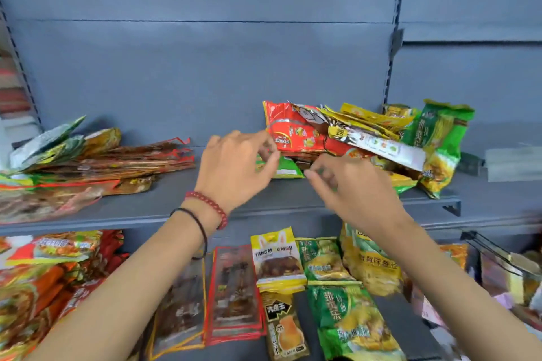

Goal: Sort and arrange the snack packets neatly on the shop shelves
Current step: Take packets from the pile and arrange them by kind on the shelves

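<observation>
Showing yellow packet (275,255), TANG (bunny ears)

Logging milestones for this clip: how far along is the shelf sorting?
Done, seemingly: a flat stack sits at the left of the upper shelf, and packets on the lower shelf lie in rows. In hand: the left hand appears to pinch a green packet under the jumbled pile; the right hand is beside it, blurred, grip unclear. Left: that pile mixes red, yellow and green packets.
</observation>
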